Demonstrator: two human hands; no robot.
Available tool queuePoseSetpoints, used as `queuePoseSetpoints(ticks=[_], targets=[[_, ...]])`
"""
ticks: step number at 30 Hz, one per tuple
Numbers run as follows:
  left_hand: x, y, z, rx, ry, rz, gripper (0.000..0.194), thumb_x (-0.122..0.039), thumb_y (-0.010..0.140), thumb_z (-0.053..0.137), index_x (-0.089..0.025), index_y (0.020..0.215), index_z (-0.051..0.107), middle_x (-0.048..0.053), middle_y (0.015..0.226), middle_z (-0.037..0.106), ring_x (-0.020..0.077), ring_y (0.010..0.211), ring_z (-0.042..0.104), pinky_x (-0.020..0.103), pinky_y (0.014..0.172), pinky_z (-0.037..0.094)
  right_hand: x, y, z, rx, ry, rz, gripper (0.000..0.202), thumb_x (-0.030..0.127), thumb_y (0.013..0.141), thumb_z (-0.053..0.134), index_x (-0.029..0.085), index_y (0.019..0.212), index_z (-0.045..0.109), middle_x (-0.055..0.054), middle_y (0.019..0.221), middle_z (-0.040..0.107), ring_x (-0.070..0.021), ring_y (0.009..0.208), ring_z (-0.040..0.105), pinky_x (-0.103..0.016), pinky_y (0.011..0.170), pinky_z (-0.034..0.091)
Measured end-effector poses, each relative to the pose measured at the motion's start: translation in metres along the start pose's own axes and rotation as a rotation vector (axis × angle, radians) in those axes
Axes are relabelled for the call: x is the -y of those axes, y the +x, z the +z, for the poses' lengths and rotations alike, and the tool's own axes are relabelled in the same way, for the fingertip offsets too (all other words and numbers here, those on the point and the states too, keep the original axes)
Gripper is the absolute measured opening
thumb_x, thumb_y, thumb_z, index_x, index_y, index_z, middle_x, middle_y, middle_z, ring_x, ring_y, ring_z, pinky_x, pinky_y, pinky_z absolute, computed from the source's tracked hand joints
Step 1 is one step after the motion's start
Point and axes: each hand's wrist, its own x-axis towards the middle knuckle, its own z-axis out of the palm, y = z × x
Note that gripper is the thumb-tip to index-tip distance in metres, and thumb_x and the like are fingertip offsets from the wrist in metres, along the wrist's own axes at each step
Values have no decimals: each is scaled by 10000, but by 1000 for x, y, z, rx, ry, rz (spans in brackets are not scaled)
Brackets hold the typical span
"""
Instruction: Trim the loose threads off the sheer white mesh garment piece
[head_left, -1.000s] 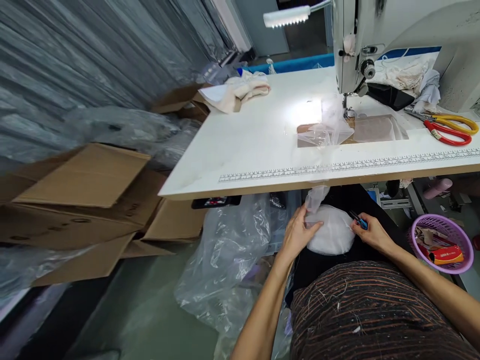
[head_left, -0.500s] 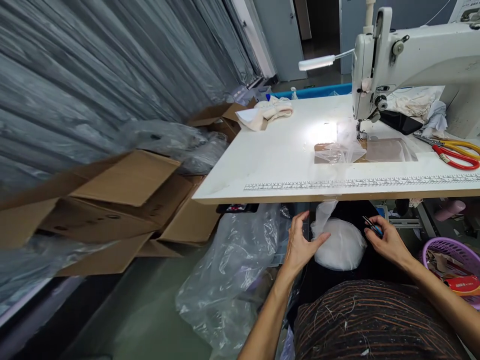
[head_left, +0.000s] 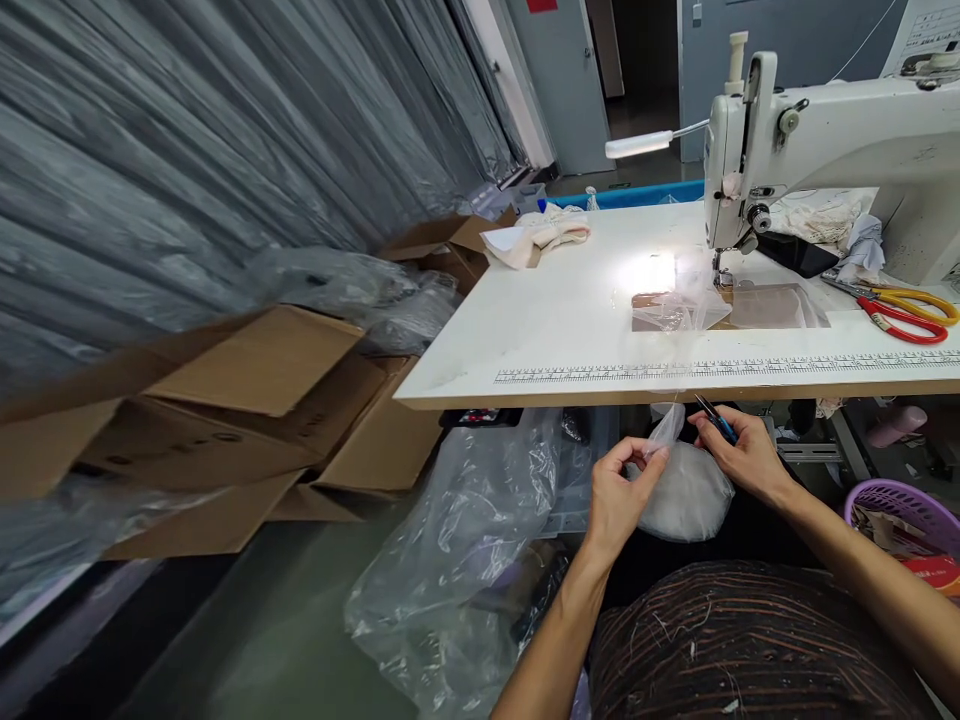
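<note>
Lower centre, the left hand (head_left: 621,492) pinched a sheer strip (head_left: 667,428), seemingly uncut up to the table edge (head_left: 555,397), where it grew hard to follow. Below and right, the white bundle (head_left: 691,500) lay gathered, partly covered. The right hand (head_left: 742,457) gripped dark snips (head_left: 718,419), blade gap unclear; far right, the frame cropped a purple basket (head_left: 900,494).

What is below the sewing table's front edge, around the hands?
The left hand pinches sheer white fabric near a round white bundle; the right hand holds a small blue and black tool. The tabletop hides whatever lies farther back.
</note>
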Motion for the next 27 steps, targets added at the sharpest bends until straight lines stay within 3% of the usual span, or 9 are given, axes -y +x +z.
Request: queuePoseSetpoints(ticks=[6,10,12,16,19,22,25,27], targets=[[-15,-15,-2,-91,314,320,138,-250,830,615,-210,702,648,-12,645,624,144,622,564,282,664,446,19,4,9,65,21,-5,405,535,819,561,187,621,621,-29,604,604,-150,587,504,-272,551,398],[-19,-21,-1,8,494,601,130,-212,854,599,-224,775,702,9,675,682,161,654,616,321,723,460,25,4,11,99,76,20,400,551,761,615,188,598,574,4,576,543,-124,565,451,-264,556,386],[-19,-19,-6,32,482,631,93,-244,836,628,-224,833,719,28,727,692,172,684,624,322,714,476,24,0,8,125,102,16,406,551,744,638,189,583,547,20,563,513,-114,560,424,-254,548,377],[-18,-4,-21,4,330,502,221,-353,830,640,-205,975,716,76,933,680,202,842,636,334,776,509,22,-16,-2,282,124,-21,385,527,785,637,174,633,619,5,606,561,-122,600,453,-258,585,395],[-15,8,-23,194,191,395,340,-462,831,617,-205,1027,725,111,1080,674,258,1036,625,400,931,483,22,-27,-7,393,155,-16,400,530,807,624,163,653,652,-3,616,573,-116,593,448,-256,570,378],[-13,12,-14,401,62,218,399,-580,772,647,-209,871,750,125,1099,699,305,1099,616,451,999,446,19,-32,-9,437,199,36,446,584,772,645,159,636,646,19,568,520,-95,550,395,-242,517,328],[-13,7,-1,469,-146,-18,434,-606,655,757,-182,649,660,131,1023,735,303,1001,667,421,898,511,13,-34,-12,401,261,154,476,630,706,686,162,630,641,54,500,446,-71,484,333,-224,456,273],[-14,0,7,397,-298,-189,471,-591,626,790,-173,627,572,121,958,752,262,858,704,372,757,555,8,-35,-15,328,304,243,456,613,655,735,162,681,665,64,496,469,-59,452,318,-216,431,257]])
